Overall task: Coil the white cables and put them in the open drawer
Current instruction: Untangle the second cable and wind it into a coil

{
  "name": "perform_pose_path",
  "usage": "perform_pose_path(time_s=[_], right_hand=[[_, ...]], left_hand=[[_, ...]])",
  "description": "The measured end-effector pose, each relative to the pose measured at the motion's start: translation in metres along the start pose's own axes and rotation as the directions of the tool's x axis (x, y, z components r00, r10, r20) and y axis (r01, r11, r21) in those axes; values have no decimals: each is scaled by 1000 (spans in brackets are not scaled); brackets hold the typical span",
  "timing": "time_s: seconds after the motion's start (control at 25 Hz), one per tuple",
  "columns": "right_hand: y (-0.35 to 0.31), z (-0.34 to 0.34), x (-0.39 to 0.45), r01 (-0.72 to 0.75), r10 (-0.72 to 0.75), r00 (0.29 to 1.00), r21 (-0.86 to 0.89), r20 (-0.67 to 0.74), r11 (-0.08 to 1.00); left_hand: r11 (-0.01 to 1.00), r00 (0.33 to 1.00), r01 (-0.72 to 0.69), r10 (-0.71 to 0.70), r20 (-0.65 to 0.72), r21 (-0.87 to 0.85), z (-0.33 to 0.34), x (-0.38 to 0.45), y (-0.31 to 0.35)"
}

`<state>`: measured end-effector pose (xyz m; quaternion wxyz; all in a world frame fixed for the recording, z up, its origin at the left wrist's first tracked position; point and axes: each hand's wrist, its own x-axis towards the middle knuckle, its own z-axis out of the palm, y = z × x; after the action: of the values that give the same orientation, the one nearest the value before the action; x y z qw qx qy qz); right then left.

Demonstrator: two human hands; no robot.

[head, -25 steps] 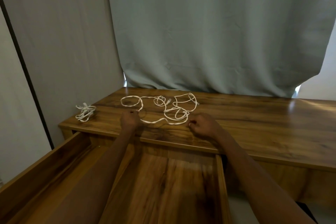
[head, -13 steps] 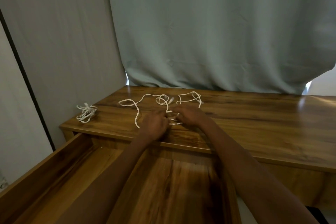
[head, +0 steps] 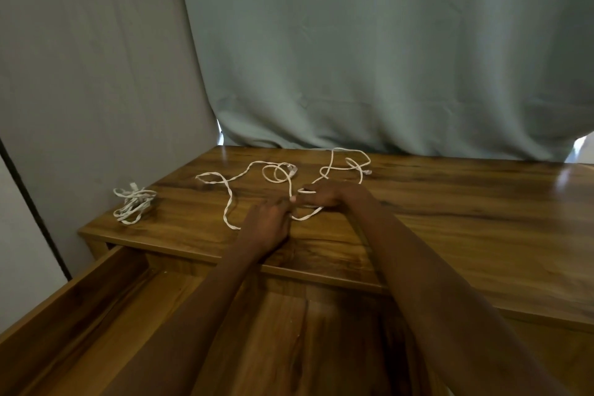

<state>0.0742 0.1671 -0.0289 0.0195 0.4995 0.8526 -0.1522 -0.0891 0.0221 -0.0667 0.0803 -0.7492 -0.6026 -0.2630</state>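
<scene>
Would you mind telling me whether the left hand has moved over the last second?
Yes. The left hand has shifted rightward along the desk's front edge, away from the coiled cable bundle, and now meets the right hand on the loose cable.

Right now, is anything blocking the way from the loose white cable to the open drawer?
Nothing visible. The loose white cable lies on the desk top, both hands on it, and the open drawer sits just below the desk's front edge.

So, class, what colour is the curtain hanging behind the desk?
The curtain is a plain, muted grey-green, seen best in the head view.
</scene>
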Motion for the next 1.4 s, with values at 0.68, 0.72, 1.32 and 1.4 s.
perform_pose_path(time_s=[0.68,0.72,1.32,1.4], right_hand=[[30,-21,30,204,-41,817,222,-575,954],[34,-19,21,249,-77,795,208,-602,946],[24,45,-115,338,-195,847,217,-495,916],[19,46,-124,377,-140,840,379,-524,845]], left_hand=[[973,978,88,-43,-205,215,18,-1,-5],[967,976,108,-60,-208,230,17,-1,-4],[975,986,54,-17,-168,214,-11,-17,44],[989,983,43,-17,-185,140,-15,-12,58]])
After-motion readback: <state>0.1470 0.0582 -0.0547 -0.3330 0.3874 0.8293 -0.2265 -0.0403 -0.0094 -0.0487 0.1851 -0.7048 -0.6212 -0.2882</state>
